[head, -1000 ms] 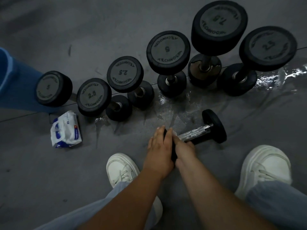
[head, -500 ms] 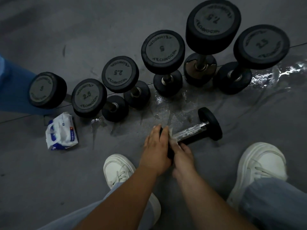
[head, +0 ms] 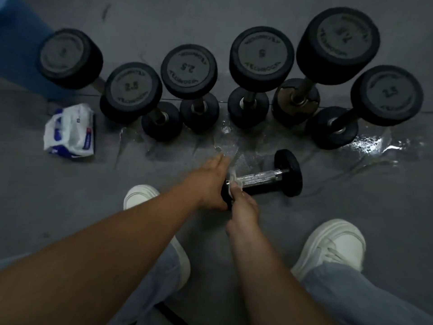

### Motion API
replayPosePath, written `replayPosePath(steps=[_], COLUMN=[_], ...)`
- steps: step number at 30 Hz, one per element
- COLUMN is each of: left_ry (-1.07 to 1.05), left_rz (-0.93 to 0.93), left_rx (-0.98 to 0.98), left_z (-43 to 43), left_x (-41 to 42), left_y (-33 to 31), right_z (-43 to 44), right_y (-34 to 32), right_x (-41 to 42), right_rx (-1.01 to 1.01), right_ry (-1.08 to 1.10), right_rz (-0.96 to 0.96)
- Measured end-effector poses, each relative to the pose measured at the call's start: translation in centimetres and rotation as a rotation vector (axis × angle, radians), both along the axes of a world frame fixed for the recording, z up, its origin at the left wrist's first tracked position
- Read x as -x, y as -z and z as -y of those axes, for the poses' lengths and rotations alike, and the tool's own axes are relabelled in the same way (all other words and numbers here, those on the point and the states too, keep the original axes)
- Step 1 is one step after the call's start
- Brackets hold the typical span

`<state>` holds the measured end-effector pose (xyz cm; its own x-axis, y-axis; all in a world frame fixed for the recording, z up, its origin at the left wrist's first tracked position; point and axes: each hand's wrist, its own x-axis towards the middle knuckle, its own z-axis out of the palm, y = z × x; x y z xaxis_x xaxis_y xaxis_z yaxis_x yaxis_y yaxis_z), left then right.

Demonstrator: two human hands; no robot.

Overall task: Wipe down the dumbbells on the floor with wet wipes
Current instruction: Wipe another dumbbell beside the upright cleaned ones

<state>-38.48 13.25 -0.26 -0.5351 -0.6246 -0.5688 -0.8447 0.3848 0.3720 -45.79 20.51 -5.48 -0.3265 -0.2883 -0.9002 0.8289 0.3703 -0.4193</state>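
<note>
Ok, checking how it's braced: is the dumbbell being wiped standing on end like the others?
No, the small dumbbell lies on its side on the floor, the right hand holding a wipe against it.

Grey, wet-streaked floor (head: pixel 70 207) bears standing dumbbells (head: pixel 261 55), one lying dumbbell (head: pixel 289 173), wipes pack (head: pixel 70 132).

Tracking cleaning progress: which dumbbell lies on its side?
The small chrome-handled dumbbell nearest the person, a wipe on its handle; the other six stand on end.
</note>
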Motion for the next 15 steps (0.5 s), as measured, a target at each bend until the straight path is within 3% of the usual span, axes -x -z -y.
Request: replayPosePath(steps=[5, 15], left_ry=[-0.094, -0.109], left_rz=[-0.020, -0.033], left_rx=[0.228, 0.220], left_z=[-3.3, -2.7], left_x=[0.6, 0.7], left_y=[1.8, 1.6], right_z=[1.3, 1.2], right_y=[0.1, -1.1], right_x=[0.2, 0.3], right_rx=[0.003, -0.021], right_ry=[0.028, 0.018], right_rz=[0.020, 0.026])
